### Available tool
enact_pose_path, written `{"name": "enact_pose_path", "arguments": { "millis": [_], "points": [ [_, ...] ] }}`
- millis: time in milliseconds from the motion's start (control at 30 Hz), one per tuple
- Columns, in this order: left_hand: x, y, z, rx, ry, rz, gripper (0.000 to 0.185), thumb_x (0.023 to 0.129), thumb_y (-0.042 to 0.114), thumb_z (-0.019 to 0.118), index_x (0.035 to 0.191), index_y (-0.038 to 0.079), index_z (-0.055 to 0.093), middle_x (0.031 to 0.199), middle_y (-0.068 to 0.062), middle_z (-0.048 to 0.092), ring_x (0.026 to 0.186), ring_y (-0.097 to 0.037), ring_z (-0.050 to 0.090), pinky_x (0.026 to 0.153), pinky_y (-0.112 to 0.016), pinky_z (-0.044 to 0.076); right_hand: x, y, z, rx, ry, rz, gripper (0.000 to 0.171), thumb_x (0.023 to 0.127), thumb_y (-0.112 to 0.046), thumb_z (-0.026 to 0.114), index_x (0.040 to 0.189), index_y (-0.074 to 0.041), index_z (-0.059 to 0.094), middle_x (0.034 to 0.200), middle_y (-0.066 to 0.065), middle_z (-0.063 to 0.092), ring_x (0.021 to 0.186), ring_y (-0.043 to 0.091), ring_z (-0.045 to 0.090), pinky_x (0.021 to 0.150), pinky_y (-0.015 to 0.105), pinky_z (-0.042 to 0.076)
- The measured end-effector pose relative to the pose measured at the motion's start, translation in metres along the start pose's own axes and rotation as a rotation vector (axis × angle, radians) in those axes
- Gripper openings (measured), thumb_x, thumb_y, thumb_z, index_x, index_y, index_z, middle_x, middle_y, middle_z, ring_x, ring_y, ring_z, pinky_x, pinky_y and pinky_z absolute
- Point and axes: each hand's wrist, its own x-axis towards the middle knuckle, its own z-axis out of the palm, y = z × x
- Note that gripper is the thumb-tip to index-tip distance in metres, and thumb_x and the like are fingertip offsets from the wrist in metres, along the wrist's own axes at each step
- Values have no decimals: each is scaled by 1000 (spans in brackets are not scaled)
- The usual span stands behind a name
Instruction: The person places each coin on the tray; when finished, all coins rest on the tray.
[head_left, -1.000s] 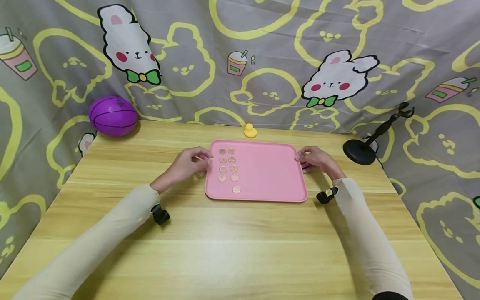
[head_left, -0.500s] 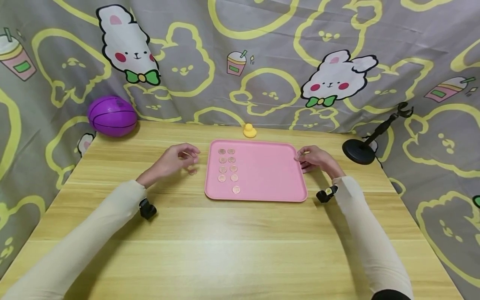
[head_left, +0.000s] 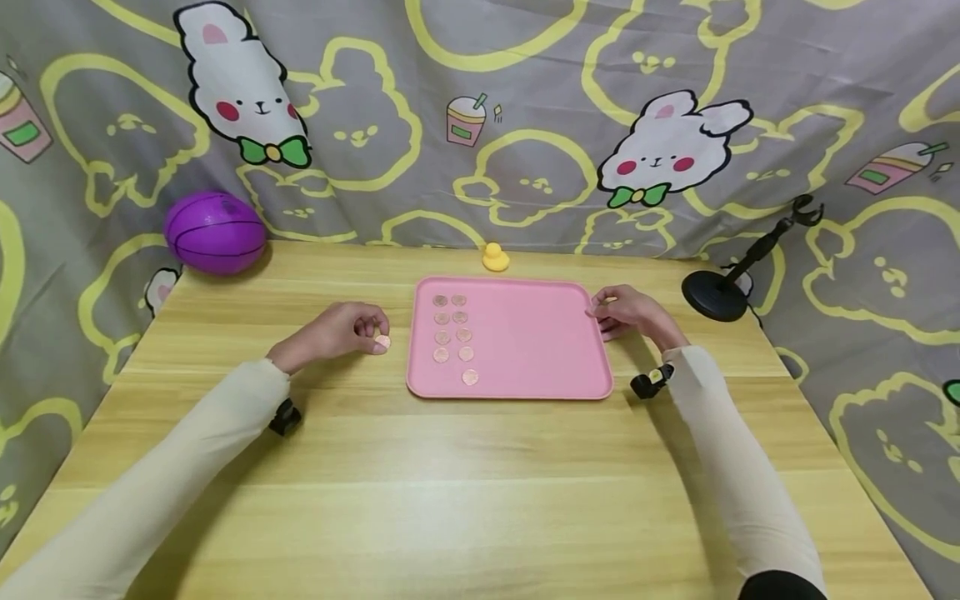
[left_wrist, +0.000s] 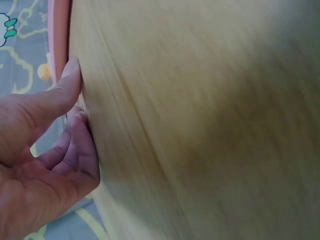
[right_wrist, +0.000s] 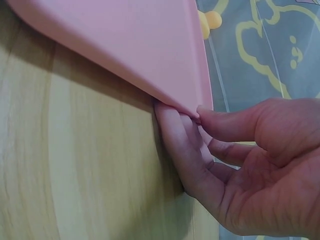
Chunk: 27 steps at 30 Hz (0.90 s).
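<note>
A pink tray [head_left: 536,342] lies on the wooden table, several copper-coloured coins [head_left: 465,335] set in two columns along its left part. Left of the tray, my left hand [head_left: 333,333] reaches low to the tabletop, thumb and curled fingertips at the edges of another coin [head_left: 382,342]. That coin is hidden in the left wrist view, where the left hand [left_wrist: 45,135] shows thumb and fingers facing each other. My right hand [head_left: 628,310] grips the tray's right side; in the right wrist view the thumb [right_wrist: 225,125] is at the rim with fingers underneath.
Behind the tray stands a yellow rubber duck [head_left: 495,257]. A purple ball [head_left: 215,233] sits at the back left corner. A black stand [head_left: 716,294] with a clip is at the right. A patterned curtain [head_left: 540,100] hangs behind the table.
My left hand has moved left from the tray's left edge and come down to the coin on the table. The right hand stays on the tray. The head view has shifted slightly.
</note>
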Motion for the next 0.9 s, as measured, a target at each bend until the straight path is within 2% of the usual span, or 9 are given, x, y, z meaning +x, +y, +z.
{"name": "enact_pose_path", "arguments": {
  "millis": [300, 467, 667, 767, 900],
  "points": [
    [-5, 4, 2, 55, 26, 6, 16, 90, 5, 83, 100, 5, 70, 84, -7, 63, 78, -20, 55, 78, -37, 47, 1, -1, 1, 1, -6, 0, 27, 107, -11, 58, 125, 7, 49, 84, 3, 64, 71, 10, 66, 70, 29, 64],
    [-5, 11, 3, 74, 51, 1, 14, 90, 5, 82, 98, 6, 71, 88, -8, 69, 84, -23, 63, 80, -39, 52, 1, -1, 1, 6, -1, -2, 28, 107, -10, 58, 126, 8, 49, 83, 2, 64, 71, 10, 66, 70, 29, 64],
    [-4, 16, 4, -24, 65, -45, 2, 94, 0, 75, 96, 1, 76, 91, -11, 78, 85, -22, 74, 79, -37, 61, 2, 0, 1, -6, 1, -3, 28, 107, -11, 58, 126, 7, 49, 83, 2, 63, 71, 10, 66, 70, 29, 64],
    [-2, 16, 5, -71, 76, -63, 5, 96, -2, 72, 98, -1, 76, 94, -13, 79, 83, -21, 75, 76, -32, 61, 2, 0, 0, 3, -1, -3, 28, 107, -11, 58, 126, 7, 49, 83, 2, 64, 70, 11, 66, 69, 30, 64],
    [-1, 19, 7, -108, 111, -94, 8, 97, 3, 73, 102, -2, 77, 97, -15, 79, 82, -19, 74, 71, -27, 59, 1, 0, -1, 10, -5, -3, 29, 107, -11, 59, 127, 7, 49, 83, 2, 64, 71, 11, 66, 69, 30, 64]
  ]
}}
